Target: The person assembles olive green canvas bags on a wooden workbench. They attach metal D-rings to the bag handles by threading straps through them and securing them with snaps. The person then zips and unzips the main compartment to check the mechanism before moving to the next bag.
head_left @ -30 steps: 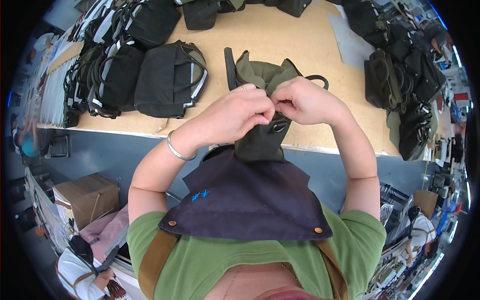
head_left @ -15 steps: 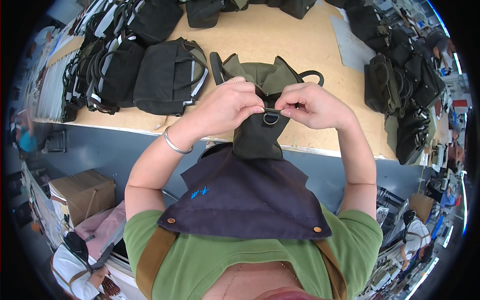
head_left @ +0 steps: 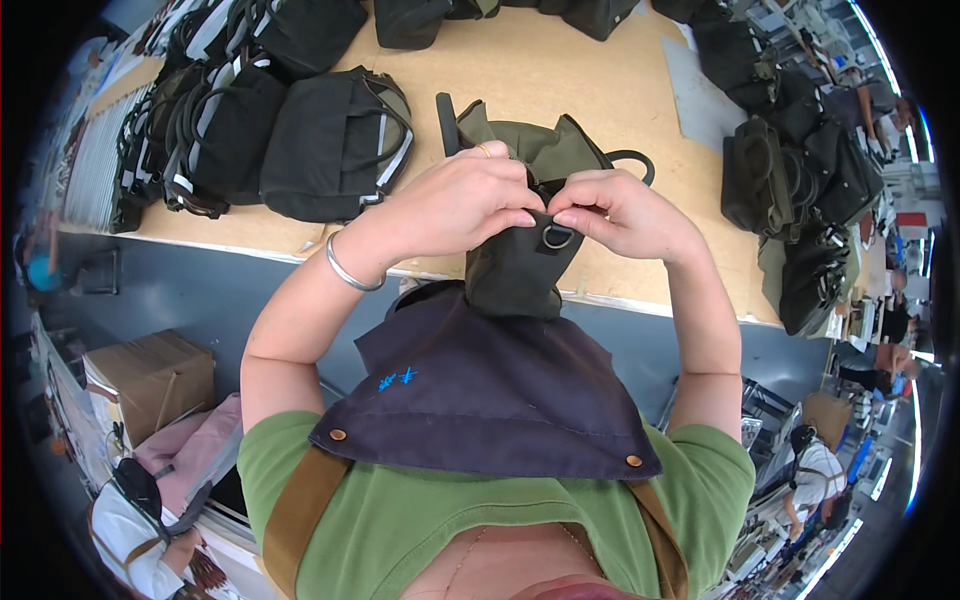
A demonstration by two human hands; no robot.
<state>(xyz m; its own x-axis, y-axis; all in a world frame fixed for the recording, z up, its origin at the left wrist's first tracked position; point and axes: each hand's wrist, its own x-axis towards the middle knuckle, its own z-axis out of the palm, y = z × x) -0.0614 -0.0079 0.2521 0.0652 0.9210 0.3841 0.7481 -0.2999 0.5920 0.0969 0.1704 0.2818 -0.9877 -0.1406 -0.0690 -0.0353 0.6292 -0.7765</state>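
A dark olive fabric bag (head_left: 510,275) stands at the table's front edge, its end toward me and its top gaping open. On that end, just under the opening, hangs a metal D-ring (head_left: 557,236) on a dark tab. My left hand (head_left: 480,200) pinches the bag's upper edge from the left, left of the ring. My right hand (head_left: 620,210) pinches the same edge close by, above the ring. The two sets of fingertips almost meet. A dark handle (head_left: 447,122) sticks up on the bag's left, and another handle (head_left: 633,160) loops out on the right.
Several dark bags, one a black bag (head_left: 335,150), line the table's left side. More dark bags (head_left: 765,180) are heaped on the right by a grey sheet (head_left: 700,95). A brown carton (head_left: 150,380) sits lower left. Other people, one in a white shirt (head_left: 820,470), work around.
My fingertips have shifted slightly right along the bag's edge and come closer together. The strip of edge that showed between them is now mostly covered.
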